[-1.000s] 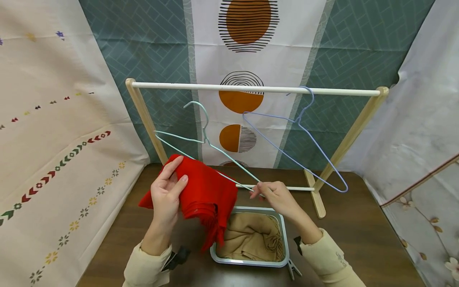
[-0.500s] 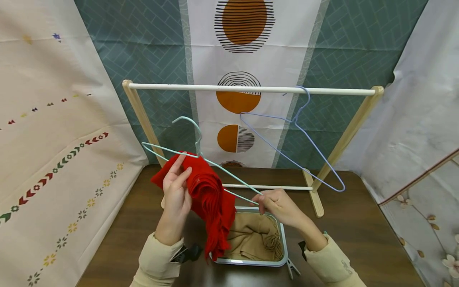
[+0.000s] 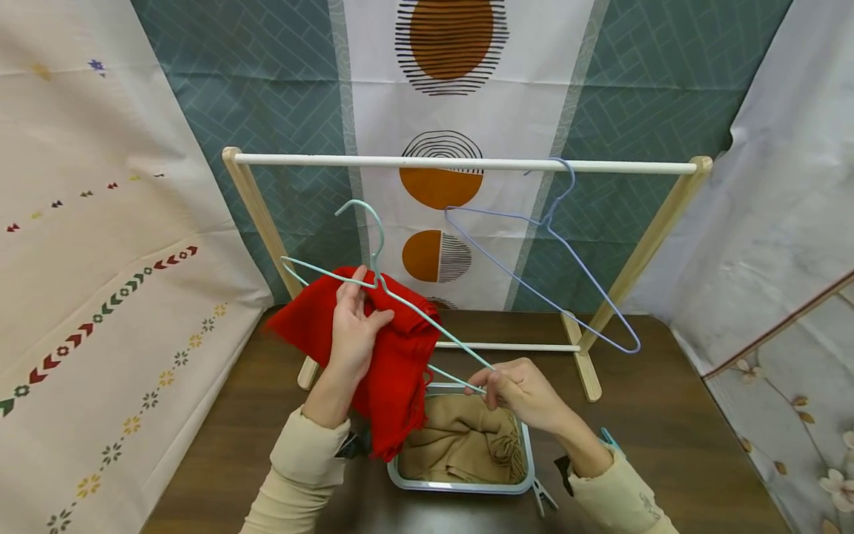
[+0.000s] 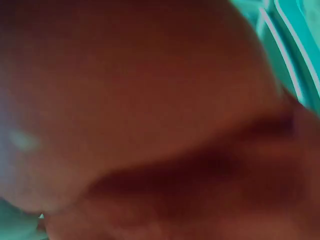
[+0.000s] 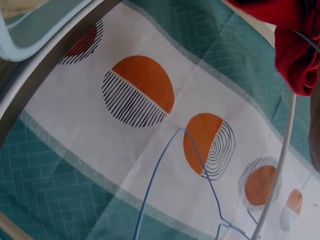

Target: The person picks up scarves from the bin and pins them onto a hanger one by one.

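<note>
My left hand grips a folded red scarf, its back toward the head camera, fingertips near the hanger's neck and thumb off to the side. A mint-green hanger is held by its right corner, pinched in my right hand. The hanger's upper bars cross in front of the scarf, while part of its lower bar is hidden behind the cloth. The scarf's fringed end hangs down over the metal tray's left side. Blurred skin fills most of the left wrist view. In the right wrist view, the red scarf shows at the upper right.
A rack with a white rail and wooden legs stands behind. On its right hangs a blue hanger. A beige fringed scarf lies in the tray. Clothespins lie beside the tray and near the right sleeve.
The left hand has moved right with the red scarf, which now sits behind the hanger's upper bars. The hanger dipped left and then rose slightly; the right hand moved slightly down, still holding it.
</note>
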### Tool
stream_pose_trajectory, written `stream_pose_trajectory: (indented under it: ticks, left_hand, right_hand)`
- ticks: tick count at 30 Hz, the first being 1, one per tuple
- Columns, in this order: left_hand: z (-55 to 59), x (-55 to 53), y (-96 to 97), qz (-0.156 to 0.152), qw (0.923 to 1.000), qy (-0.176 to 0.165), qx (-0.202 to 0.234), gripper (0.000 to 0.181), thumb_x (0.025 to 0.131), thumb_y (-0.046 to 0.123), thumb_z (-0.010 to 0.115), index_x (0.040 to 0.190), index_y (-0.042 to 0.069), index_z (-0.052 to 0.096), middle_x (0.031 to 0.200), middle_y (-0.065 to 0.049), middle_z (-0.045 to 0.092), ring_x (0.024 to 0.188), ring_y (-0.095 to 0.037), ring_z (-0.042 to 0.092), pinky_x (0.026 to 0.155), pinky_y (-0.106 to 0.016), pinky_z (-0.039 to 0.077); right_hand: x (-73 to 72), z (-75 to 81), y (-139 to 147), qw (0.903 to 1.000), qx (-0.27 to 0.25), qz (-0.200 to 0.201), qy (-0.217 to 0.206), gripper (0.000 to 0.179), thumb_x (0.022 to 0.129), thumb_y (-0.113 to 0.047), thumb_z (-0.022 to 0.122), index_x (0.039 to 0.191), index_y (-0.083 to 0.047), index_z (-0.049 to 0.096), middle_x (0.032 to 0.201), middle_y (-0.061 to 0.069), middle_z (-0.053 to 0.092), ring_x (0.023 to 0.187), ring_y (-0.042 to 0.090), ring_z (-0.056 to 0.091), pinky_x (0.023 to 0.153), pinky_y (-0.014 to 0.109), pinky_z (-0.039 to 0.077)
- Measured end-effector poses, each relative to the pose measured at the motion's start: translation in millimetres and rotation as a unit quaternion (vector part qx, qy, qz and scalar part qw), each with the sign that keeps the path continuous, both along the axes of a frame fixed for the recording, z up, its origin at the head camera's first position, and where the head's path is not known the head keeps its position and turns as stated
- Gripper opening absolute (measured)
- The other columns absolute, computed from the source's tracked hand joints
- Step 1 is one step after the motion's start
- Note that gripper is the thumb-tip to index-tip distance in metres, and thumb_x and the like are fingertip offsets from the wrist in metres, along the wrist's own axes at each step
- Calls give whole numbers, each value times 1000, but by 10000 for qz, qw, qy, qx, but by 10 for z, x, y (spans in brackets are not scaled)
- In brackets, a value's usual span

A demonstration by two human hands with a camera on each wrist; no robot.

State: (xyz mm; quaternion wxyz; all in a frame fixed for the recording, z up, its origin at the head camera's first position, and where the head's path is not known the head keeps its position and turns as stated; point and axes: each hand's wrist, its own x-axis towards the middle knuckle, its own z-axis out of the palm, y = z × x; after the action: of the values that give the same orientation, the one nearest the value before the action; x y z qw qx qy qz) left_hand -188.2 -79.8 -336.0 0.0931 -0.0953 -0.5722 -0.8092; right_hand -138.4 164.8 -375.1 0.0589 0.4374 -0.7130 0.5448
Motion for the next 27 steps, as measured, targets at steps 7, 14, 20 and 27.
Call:
stream_pose_trajectory:
  ticks: [7,14,20,27]
  left_hand:
    - [-139,-118,48,775,9711,755,-2129,58,75,-11,65,128,-9,43,131,-18,32,113,-26,43,92,-28,42]
    - [-262,-137,110,2108,8956,1952,-3398,15,72,4,70,83,-5,64,114,-18,53,105,-31,50,92,-42,42]
    - [-325,-151,84,2289,8564,2489,-3903,19,78,12,61,68,-3,68,104,-15,63,111,-31,48,98,-51,28]
    - [-334,-179,-90,645,8346,3093,-4513,29,76,27,58,95,5,65,113,-12,57,117,-30,41,104,-53,11]
  right_hand:
    - [105,23,-31,9954,-463,-459,-709,61,96,-36,31,50,-1,49,82,28,62,60,13,58,48,27,48]
    - [125,-4,-54,9936,-655,-538,-741,58,99,-27,31,50,0,47,81,29,62,61,14,60,52,29,51]
    - [112,5,-65,9920,-730,-622,-824,60,98,-31,30,50,0,47,79,28,62,67,12,61,53,29,51]
    - [83,20,-44,9905,-880,-618,-852,61,100,-28,28,50,1,48,71,19,63,64,18,61,41,28,42]
